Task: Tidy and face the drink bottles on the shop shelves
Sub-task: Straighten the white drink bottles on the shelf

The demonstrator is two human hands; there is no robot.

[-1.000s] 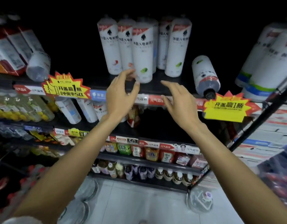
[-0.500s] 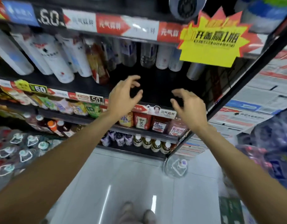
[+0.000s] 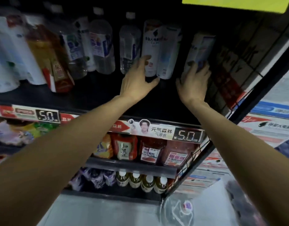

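Observation:
Both arms reach deep into a dark shelf (image 3: 156, 101). My left hand (image 3: 137, 80) curls around the base of a white-labelled bottle (image 3: 152, 44), with a second white bottle (image 3: 169, 51) right beside it. My right hand (image 3: 195, 80) wraps the lower part of a lone white bottle (image 3: 200, 48) near the right end of the shelf. Clear water bottles (image 3: 129, 48) stand to the left of my left hand. Further left stand an amber tea bottle (image 3: 47, 56) and more white bottles (image 3: 12, 59).
A price strip reading 5.0 (image 3: 187, 136) runs along the shelf's front edge. Below it stand red-labelled drinks (image 3: 150, 150), then yellow-green bottles with white caps (image 3: 147, 180). A black upright (image 3: 257, 88) closes the right side. A large clear jug (image 3: 178, 211) sits on the floor.
The view has dropped from the upper shelf to this lower one. Both hands, open in the air before, have reached into the shelf and closed on white bottles at the back.

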